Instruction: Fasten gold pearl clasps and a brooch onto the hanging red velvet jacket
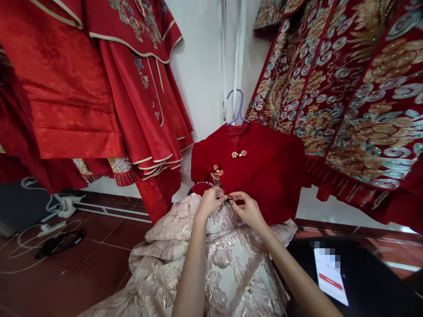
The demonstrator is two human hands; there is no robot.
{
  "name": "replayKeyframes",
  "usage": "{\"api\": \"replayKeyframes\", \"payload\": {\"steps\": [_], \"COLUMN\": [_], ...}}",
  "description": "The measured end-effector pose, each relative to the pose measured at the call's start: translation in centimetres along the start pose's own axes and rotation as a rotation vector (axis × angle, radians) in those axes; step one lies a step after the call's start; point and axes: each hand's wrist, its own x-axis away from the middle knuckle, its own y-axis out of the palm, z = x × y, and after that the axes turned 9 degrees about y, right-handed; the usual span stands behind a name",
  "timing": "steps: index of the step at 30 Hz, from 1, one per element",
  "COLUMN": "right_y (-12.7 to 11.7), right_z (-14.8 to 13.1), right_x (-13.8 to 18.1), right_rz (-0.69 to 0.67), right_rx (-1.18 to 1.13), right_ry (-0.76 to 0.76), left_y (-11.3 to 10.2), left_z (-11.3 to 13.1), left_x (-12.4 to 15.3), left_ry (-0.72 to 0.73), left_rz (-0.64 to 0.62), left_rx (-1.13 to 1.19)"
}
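Observation:
A red velvet short-sleeved top [261, 163] hangs on a purple hanger [238, 112], with a pearly gold frog button [239, 154] at its neck and a tasselled brooch [217, 174] on its chest. At the top's lower front edge my left hand [211, 203] and my right hand [247, 210] meet. Both are closed, thumb and finger pinching a small dark red beaded fastening [228, 197] between them; its exact form is partly covered by the fingertips. Under my forearms spreads a pale pink and gold brocade fabric [165, 264], bunched up against the top's hem.
Red garments with cream piping [132, 88] hang at the left, and a heavily embroidered gown [346, 101] hangs at the right. A lit phone [330, 275] lies on a black surface [373, 281]. White cables [20, 246] and pale shoes [66, 207] are at floor level on the left.

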Motion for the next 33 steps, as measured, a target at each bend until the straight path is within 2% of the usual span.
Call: {"api": "replayKeyframes", "payload": {"steps": [3, 9, 17, 19, 23, 24, 26, 30, 33], "right_y": [-0.1, -0.2, -0.2, -0.1, 0.0, -0.1, -0.5, -2.4, -3.9], "right_z": [-0.1, -0.2, -0.1, -0.1, -0.3, -0.5, -1.0, -2.4, -3.4], "right_x": [0.1, 0.1, -0.1, -0.1, 0.2, 0.2, 0.1, 0.0, -0.1], "right_rz": [0.008, -0.001, 0.000, 0.006, 0.043, 0.066, 0.135, 0.264, 0.238], "right_rx": [0.008, -0.008, -0.020, -0.018, 0.053, 0.086, 0.135, 0.056, -0.056], "right_ry": [-0.001, 0.006, 0.018, 0.019, 0.000, -0.009, -0.021, -0.047, -0.063], "left_y": [0.0, -0.1, -0.1, -0.2, -0.4, -0.2, 0.4, 2.3, 3.3], "left_z": [0.1, 0.5, 0.3, 0.8, 2.5, 2.8, 3.3, 3.9, 4.6], "left_x": [0.1, 0.1, 0.2, 0.3, 0.6, 0.5, -0.1, -3.0, -5.0], "left_ry": [0.005, 0.072, 0.036, -0.004, -0.076, -0.073, -0.066, -0.184, -0.223], "left_rz": [-0.016, 0.038, 0.032, -0.012, -0.244, -0.264, -0.179, 0.172, 0.240], "left_rx": [-0.012, -0.049, 0.089, 0.197, 0.501, 0.551, 0.622, 0.765, 0.930]}}
